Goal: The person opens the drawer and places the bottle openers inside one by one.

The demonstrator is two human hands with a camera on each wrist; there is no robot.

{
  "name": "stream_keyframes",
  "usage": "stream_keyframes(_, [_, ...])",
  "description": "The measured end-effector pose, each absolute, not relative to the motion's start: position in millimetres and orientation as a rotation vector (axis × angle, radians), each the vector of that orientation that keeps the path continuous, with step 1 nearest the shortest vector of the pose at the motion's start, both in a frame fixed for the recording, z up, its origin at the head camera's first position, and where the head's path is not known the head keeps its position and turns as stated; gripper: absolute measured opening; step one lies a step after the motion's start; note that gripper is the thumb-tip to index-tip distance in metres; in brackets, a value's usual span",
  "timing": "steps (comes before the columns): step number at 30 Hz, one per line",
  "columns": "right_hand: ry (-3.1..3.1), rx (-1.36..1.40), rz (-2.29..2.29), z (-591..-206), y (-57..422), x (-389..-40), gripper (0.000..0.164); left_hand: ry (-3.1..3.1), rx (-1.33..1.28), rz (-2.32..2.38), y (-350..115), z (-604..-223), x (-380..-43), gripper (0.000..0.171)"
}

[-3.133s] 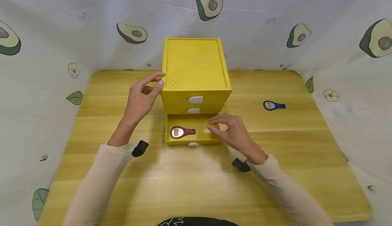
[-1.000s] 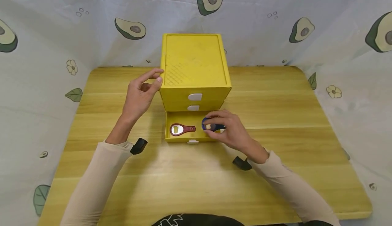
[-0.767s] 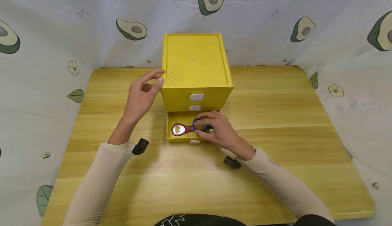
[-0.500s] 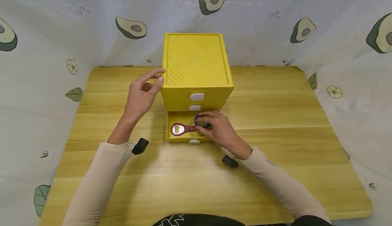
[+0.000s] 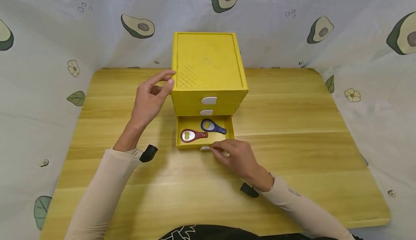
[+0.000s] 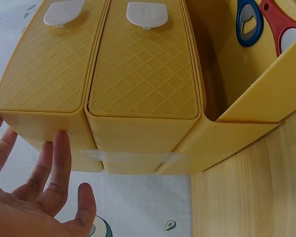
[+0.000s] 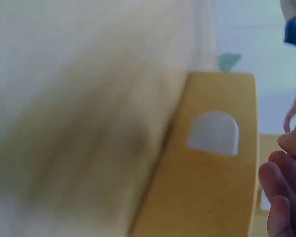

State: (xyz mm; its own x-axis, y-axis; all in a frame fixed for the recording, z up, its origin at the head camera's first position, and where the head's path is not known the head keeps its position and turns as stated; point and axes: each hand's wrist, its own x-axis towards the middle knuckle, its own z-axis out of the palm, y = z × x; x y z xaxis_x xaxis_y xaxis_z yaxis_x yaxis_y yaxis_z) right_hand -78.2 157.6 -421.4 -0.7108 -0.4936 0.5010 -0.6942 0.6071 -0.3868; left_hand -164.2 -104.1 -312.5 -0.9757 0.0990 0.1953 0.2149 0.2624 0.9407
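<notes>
A yellow three-drawer cabinet [image 5: 208,61] stands with its bottom drawer [image 5: 229,136] pulled out. Inside that drawer lie a red bottle opener [image 5: 199,135] and, behind it and to the right, a blue bottle opener [image 5: 219,128]. My left hand [image 5: 148,95] touches the cabinet's left side near the top; in the left wrist view its spread fingers [image 6: 60,163] rest along the side wall. My right hand [image 5: 238,158] is at the drawer's front, fingertips right beside the white handle [image 5: 205,148], with loosely bent fingers and nothing between them. The right wrist view shows that handle [image 7: 214,132] uncovered.
The two upper drawers, with white handles [image 5: 209,100], are closed. The cabinet sits on a wooden table [image 5: 292,124], toward its back edge. A pale avocado-print cloth [image 5: 276,34] hangs behind and at both sides.
My right hand brought the blue bottle opener from the table's right side into the drawer, let go of it, and moved toward me to the drawer's front. The left hand stayed at the cabinet.
</notes>
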Motion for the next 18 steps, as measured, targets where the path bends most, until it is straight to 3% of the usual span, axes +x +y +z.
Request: stream_keyframes(18, [-2.47,1.018,0.415,-446.5,146.9,-74.5,0.01,-2.403,-0.322,-1.815,-103.4,-312.8,-164.6,0.033])
